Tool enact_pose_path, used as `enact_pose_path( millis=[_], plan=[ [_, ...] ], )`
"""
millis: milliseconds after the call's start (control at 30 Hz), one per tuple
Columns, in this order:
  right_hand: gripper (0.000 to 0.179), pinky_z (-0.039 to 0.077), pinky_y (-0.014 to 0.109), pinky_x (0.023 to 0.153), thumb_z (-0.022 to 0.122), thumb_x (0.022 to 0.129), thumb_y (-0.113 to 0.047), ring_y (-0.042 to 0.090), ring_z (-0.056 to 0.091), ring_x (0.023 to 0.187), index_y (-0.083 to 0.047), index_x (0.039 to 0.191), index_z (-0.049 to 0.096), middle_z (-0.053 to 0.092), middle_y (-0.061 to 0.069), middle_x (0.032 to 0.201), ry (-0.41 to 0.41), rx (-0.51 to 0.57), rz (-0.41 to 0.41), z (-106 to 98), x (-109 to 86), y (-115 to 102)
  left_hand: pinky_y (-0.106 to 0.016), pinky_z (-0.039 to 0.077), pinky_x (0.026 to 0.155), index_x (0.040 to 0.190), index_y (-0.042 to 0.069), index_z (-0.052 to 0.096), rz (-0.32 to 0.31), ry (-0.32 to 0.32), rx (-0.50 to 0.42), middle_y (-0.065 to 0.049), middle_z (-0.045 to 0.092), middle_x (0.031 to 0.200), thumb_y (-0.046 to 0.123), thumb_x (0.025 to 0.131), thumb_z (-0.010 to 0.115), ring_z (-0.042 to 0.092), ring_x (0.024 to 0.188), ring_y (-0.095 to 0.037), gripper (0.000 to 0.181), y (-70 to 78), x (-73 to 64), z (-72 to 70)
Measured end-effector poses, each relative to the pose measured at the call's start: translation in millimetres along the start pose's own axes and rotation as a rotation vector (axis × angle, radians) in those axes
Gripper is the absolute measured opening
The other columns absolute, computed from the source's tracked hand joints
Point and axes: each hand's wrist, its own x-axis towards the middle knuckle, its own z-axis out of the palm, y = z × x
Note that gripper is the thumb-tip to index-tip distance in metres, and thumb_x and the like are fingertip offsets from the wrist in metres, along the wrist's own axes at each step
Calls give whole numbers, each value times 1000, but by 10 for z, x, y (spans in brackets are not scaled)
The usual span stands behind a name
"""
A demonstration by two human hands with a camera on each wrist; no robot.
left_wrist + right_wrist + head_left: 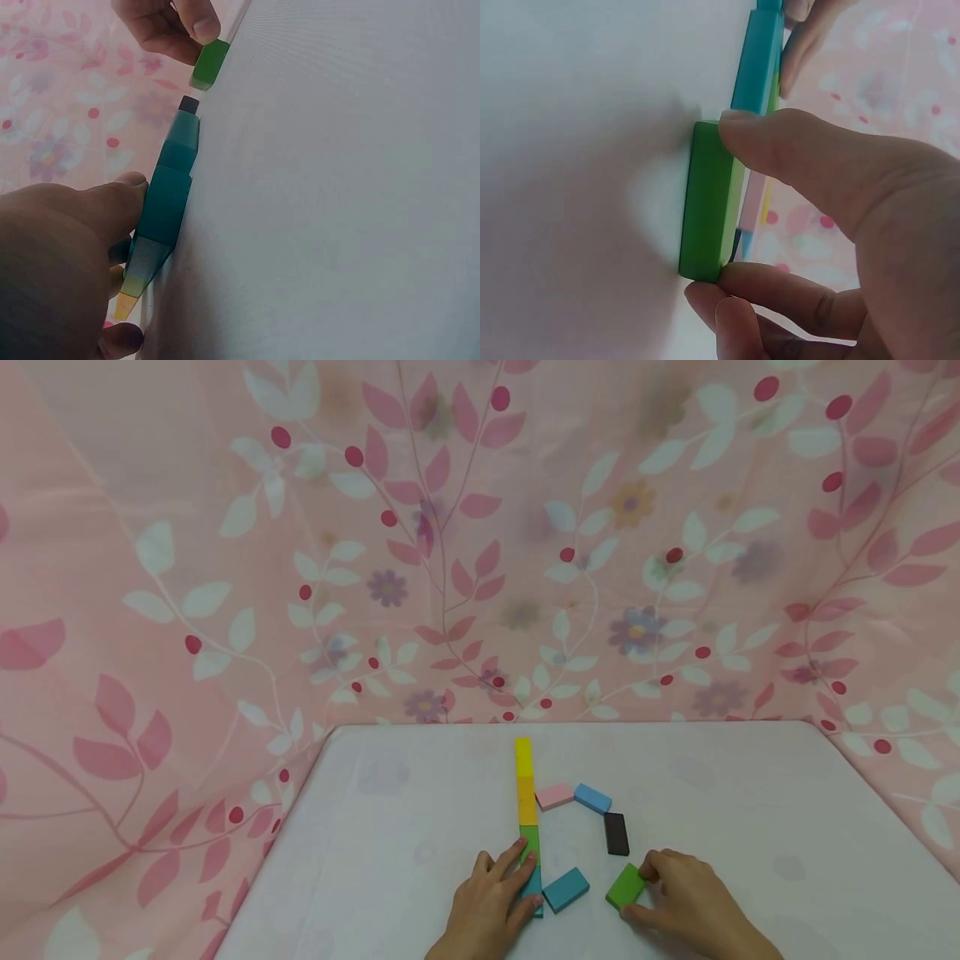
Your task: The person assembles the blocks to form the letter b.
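A straight line of blocks runs away from me: teal (pixel 531 887) nearest, then green (pixel 531 834), amber (pixel 528 802) and yellow (pixel 524 757). My left hand (pixel 483 900) rests on the teal and green ones, fingers extended and thumb at the near end. Between thumb and fingertips my right hand (pixel 692 895) pinches another green block (pixel 709 202), tilted in the head view and low over the table. Just right of the line's near end lies a slanted teal block (pixel 566 889). Beyond the pinched block is a black block (pixel 617 834), close to its far end.
A pink block (pixel 555 796) touches the line's right side, and a blue block (pixel 592 798) continues from it toward the black one, forming a curve. Everything lies on a white-covered table (pixel 375 843). Pink floral cloth (pixel 480 568) hangs behind and at both sides.
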Motion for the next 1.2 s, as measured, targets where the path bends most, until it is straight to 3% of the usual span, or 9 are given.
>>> enact_pose_path(
  millis=[400, 833, 1200],
  plan=[
    [46, 54, 38, 77, 98, 66, -50, 9, 54, 79, -20, 84, 69, 61, -10, 80, 106, -96, -85, 78, 9, -153, -18, 27, 55, 154, 27, 58, -8, -2, 20, 8, 45, 168, 60, 103, 58, 30, 82, -6, 61, -7, 30, 2],
    [52, 61, 46, 85, 97, 68, -53, 16, 59, 85, -12, 93, 77, 66, -1, 87, 83, -157, -62, 117, 83, -242, -18, 28, 55, 155, 29, 56, -18, -14, 8, 10, 42, 169, 61, 103, 57, 30, 83, -6, 61, 5, 9, 4],
    [49, 53, 35, 71, 97, 67, -50, 13, 54, 81, -13, 91, 77, 61, -4, 82, 172, -163, -115, 138, 60, -238, -18, 28, 55, 155, 28, 57, -21, -14, 2, 10, 43, 169, 60, 103, 58, 30, 83, -6, 61, 4, 12, 4]
  ],
)
